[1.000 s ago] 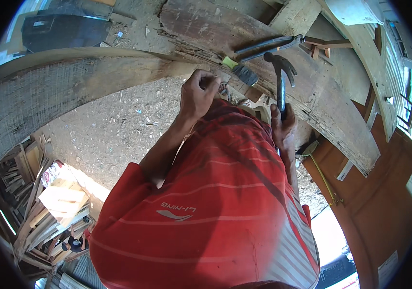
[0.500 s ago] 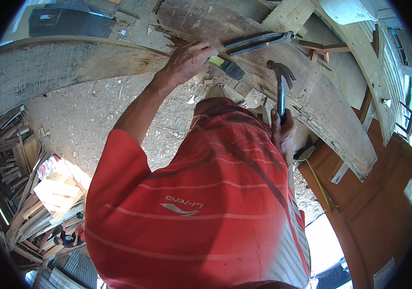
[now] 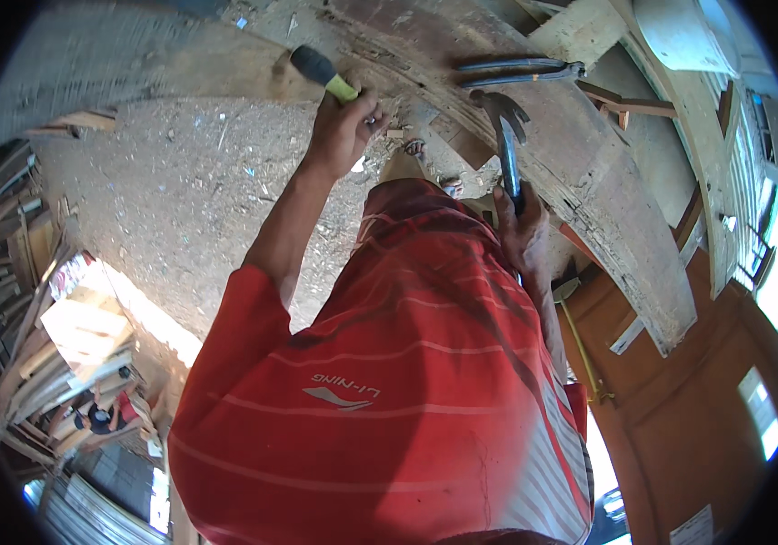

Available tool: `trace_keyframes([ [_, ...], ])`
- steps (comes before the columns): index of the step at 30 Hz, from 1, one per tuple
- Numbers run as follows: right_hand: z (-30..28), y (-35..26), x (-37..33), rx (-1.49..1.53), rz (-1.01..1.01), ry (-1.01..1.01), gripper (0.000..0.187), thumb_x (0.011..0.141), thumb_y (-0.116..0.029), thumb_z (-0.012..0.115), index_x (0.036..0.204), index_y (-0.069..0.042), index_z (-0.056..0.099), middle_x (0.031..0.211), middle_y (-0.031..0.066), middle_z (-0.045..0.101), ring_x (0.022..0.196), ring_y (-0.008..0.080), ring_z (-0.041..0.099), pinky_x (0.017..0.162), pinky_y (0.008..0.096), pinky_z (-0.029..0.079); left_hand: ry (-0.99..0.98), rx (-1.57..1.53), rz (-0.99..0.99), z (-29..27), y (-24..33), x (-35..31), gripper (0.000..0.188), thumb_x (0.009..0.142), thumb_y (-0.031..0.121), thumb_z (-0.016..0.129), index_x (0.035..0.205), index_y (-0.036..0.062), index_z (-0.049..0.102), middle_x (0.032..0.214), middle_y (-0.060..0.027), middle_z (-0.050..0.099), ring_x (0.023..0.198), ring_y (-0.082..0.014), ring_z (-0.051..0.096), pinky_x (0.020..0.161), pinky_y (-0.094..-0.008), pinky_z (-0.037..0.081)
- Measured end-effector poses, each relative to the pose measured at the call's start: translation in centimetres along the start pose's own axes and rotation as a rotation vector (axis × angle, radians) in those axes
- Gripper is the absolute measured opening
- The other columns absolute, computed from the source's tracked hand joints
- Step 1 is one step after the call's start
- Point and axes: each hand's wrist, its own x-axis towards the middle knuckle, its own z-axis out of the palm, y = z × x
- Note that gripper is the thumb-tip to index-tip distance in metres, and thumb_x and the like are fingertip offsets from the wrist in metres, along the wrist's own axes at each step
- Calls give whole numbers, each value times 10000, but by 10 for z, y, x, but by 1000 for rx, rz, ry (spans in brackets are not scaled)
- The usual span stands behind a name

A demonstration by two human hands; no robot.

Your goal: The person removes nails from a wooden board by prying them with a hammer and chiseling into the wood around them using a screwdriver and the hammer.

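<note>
Sawdust-strewn floor (image 3: 162,182) far left, scrap wood pile (image 3: 62,363) below it, both beside the red striped shirt (image 3: 380,391) filling the lower middle. Left hand (image 3: 342,132) raised above the shirt, fingers wrapped tight round a tool's black and yellow-green handle (image 3: 324,73), its working end hidden by the hand, near the edge of the weathered curved plank (image 3: 589,173). Further right, right hand (image 3: 521,232) clamped on the claw hammer (image 3: 505,136), head up against that plank, with steel pincers (image 3: 521,71) lying on the plank just above.
</note>
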Motion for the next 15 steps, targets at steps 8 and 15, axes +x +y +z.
trace_keyframes([
  [8,41,-10,16,84,-13,-35,445,1008,-457,597,944,-18,562,702,198,607,636,389,607,604,477,453,299,608,103,1,-28,42,395,924,364,777,1088,58,588,958,-6,635,831,-109,635,752,-281,587],
  [15,59,-9,23,69,67,-81,350,1017,-352,599,952,-15,525,722,220,602,609,412,585,575,482,443,342,216,35,22,-35,63,436,926,268,773,1255,27,619,1178,-82,675,1028,-203,694,839,-379,644],
])
